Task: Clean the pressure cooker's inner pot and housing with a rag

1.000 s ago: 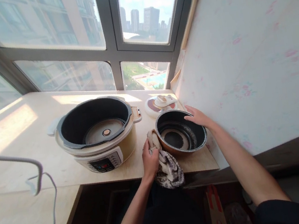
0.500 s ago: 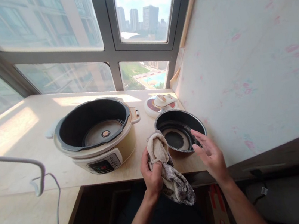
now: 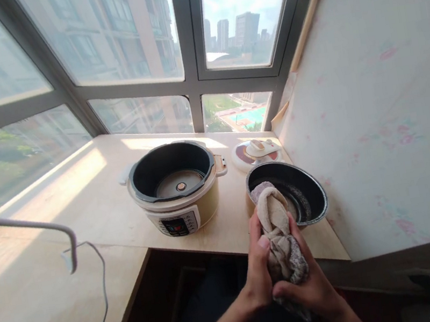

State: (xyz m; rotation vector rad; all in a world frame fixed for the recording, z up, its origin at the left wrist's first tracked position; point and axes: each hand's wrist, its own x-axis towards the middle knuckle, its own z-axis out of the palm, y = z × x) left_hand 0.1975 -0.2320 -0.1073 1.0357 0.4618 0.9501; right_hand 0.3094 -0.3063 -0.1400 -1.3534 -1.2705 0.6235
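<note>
Beige and grey cloth [image 3: 275,217] bunched between two hands

The cloth is gathered into a thick, twisted bundle in front of the near left side of a black-lined pot [image 3: 303,190]. Its top overlaps the pot's rim in this view; whether it touches the rim, I cannot tell. The grip is two-handed: the left hand [image 3: 258,274] presses in from one side, thumb laid along the folds, while the right hand [image 3: 316,286] cups the other side, and the bundle is squeezed between them. A loose end hangs below the right hand.

Shaping the bundle well probably means tucking that end into the palm, folding a smooth face outward and holding it firmly enough that no flap slips free. Keeping the forearms off the rim also seems wise, since the pot could slide if knocked.

The pot stands upright on the pale surface [image 3: 234,228], near its front edge. Just behind it lies a white lid [image 3: 242,155] with a handle. To the left, apart from the pot, sits an open cooker [image 3: 209,205], and farther left a grey cable [image 3: 105,287] trails over the edge.
</note>
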